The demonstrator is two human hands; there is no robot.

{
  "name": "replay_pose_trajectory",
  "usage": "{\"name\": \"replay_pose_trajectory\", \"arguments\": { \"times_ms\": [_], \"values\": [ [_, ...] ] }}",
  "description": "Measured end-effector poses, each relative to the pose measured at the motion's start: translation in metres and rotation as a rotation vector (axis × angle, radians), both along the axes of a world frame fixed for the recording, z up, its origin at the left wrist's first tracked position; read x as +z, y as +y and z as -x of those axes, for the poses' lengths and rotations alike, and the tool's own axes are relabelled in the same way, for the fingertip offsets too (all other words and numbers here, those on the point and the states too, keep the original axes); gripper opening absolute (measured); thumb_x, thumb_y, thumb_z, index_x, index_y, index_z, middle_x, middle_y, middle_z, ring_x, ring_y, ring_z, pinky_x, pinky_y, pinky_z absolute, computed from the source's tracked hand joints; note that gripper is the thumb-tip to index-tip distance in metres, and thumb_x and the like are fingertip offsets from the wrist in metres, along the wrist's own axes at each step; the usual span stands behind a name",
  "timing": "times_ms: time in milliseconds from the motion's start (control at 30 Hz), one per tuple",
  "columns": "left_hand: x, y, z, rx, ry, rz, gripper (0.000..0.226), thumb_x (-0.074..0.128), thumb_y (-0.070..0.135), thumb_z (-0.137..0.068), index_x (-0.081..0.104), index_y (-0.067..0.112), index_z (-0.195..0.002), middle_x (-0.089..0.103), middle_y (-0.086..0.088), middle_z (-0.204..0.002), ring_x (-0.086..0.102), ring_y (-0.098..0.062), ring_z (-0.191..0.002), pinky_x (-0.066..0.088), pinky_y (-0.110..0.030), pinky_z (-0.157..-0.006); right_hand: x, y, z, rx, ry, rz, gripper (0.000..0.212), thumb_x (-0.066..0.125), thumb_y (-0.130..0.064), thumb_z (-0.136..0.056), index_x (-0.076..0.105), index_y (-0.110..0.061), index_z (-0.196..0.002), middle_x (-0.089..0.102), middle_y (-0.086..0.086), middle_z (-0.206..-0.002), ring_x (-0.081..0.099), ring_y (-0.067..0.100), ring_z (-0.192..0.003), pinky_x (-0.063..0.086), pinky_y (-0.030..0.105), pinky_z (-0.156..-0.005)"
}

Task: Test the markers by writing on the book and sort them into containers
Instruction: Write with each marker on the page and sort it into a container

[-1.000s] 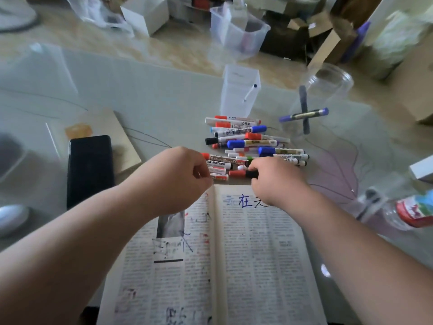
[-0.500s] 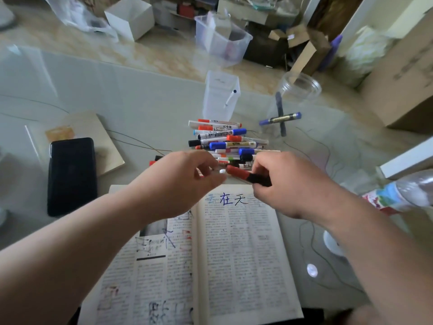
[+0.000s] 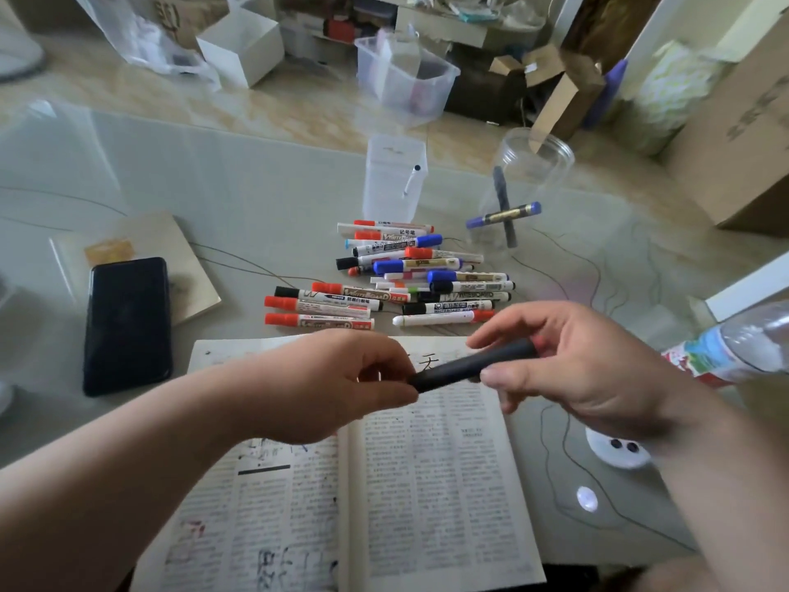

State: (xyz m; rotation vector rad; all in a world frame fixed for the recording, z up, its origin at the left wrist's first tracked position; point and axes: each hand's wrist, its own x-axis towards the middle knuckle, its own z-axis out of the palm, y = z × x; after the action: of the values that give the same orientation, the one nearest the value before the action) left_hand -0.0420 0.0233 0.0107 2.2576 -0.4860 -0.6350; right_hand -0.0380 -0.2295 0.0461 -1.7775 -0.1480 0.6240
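A dark marker (image 3: pixel 469 366) is held level above the open book (image 3: pixel 384 497). My right hand (image 3: pixel 572 369) grips its body, and my left hand (image 3: pixel 333 382) pinches its left end, which is hidden inside my fingers. Behind the book lies a pile of markers (image 3: pixel 405 271) with red, blue and black caps. Further back stand a clear square container (image 3: pixel 395 181) with one white marker inside, and a round clear jar (image 3: pixel 521 185) holding a blue marker and a dark one.
A black phone (image 3: pixel 128 322) lies on a notebook (image 3: pixel 179 249) at the left. At the right edge a plastic bottle (image 3: pixel 734 343) lies on its side, with a small white object (image 3: pixel 619 450) near my right wrist. Boxes and a clear bin (image 3: pixel 405 79) sit on the floor beyond the glass table.
Both hands lifted the marker from the pile and brought it back over the book. Its red cap end, seen half a second ago, is now hidden in my left hand.
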Motion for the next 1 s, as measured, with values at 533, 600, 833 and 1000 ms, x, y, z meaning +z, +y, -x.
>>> {"name": "replay_pose_trajectory", "arguments": {
  "times_ms": [533, 600, 833, 1000],
  "values": [
    [-0.01, -0.019, -0.004, 0.077, 0.018, 0.317, 0.022, 0.052, 0.03, -0.102, 0.059, 0.047, -0.09, 0.057, 0.026, -0.062, 0.05, 0.003, -0.052, 0.039, -0.01, -0.052, -0.044, 0.046, 0.001, -0.25, 0.012, -0.37, 0.008, 0.075, -0.02, -0.085, 0.074, -0.014, -0.081, 0.062, 0.01, -0.066, 0.059, 0.017, -0.058, 0.049, 0.029, -0.052],
    [-0.012, -0.019, -0.005, 0.088, -0.018, 0.316, 0.018, 0.052, 0.037, -0.1, 0.06, 0.052, -0.093, 0.061, 0.026, -0.07, 0.053, 0.002, -0.058, 0.041, -0.013, -0.058, -0.046, 0.046, 0.0, -0.236, -0.028, -0.385, 0.007, 0.07, -0.019, -0.086, 0.073, -0.013, -0.083, 0.061, 0.01, -0.067, 0.058, 0.018, -0.06, 0.049, 0.029, -0.053],
    [-0.007, 0.005, -0.014, 0.106, 0.297, 0.273, 0.054, 0.041, 0.086, -0.076, 0.046, 0.06, -0.123, 0.053, 0.021, -0.065, 0.051, 0.003, -0.056, 0.04, -0.015, -0.059, -0.048, 0.032, -0.016, -0.422, -0.086, -0.433, 0.007, 0.069, -0.013, -0.079, 0.07, -0.006, -0.078, 0.057, 0.011, -0.059, 0.053, 0.02, -0.051, 0.046, 0.028, -0.047],
    [-0.024, 0.032, -0.032, 0.328, 0.207, -0.095, 0.009, 0.058, 0.037, -0.099, 0.057, 0.042, -0.107, 0.057, 0.004, -0.076, 0.047, -0.012, -0.058, 0.04, -0.029, -0.058, -0.073, 0.026, -0.019, -0.485, -0.108, -0.254, 0.013, 0.068, -0.013, -0.075, 0.078, -0.009, -0.081, 0.069, 0.014, -0.067, 0.065, 0.022, -0.062, 0.056, 0.031, -0.059]
  ]
}}
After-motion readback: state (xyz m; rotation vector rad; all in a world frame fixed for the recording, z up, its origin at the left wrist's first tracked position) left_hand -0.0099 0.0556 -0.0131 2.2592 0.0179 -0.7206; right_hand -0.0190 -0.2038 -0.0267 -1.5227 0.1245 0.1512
